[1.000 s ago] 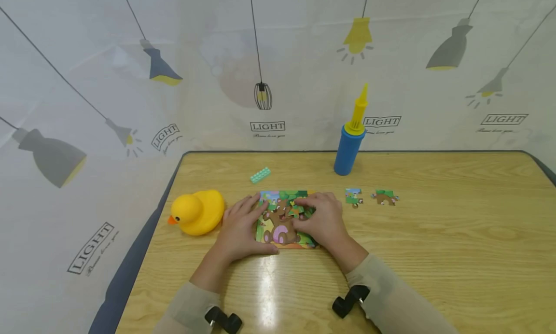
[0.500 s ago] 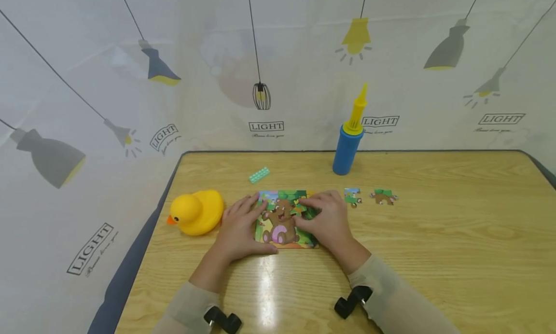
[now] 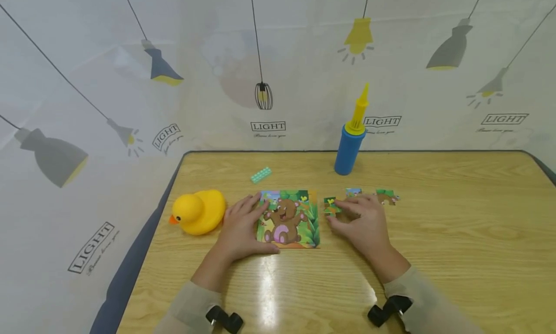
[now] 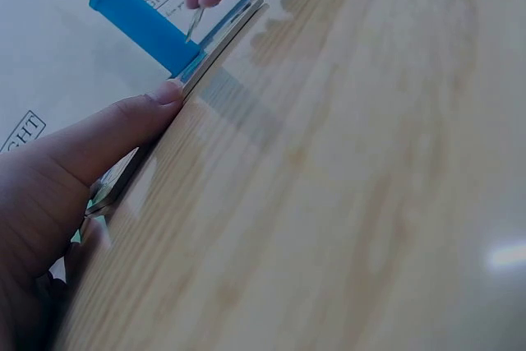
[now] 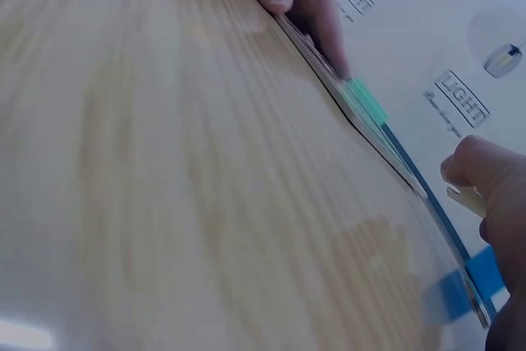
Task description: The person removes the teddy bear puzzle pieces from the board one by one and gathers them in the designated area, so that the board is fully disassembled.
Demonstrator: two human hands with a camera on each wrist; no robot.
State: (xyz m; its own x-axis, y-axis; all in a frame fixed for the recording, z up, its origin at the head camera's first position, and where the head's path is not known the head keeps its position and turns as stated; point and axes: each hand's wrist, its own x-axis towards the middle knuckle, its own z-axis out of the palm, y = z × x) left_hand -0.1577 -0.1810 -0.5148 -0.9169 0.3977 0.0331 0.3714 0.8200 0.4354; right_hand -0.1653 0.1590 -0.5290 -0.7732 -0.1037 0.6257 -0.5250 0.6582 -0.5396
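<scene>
left hand (image 3: 238,226) flat, fingers spread, steadying puzzle (image 3: 287,219) | right hand (image 3: 364,220) fingers pinching piece (image 3: 331,205) | puzzle mostly complete; two loose pieces (image 3: 386,196) left on worktop (image 3: 456,237)

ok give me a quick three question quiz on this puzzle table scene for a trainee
1. True or false: the left hand rests on the left edge of the bear puzzle.
2. What does the right hand pinch? A) the green brick B) a loose puzzle piece C) the pump
3. Fill in: the yellow ____ sits left of the left hand.

Key
1. True.
2. B, the loose puzzle piece, just right of the puzzle.
3. duck.
</scene>
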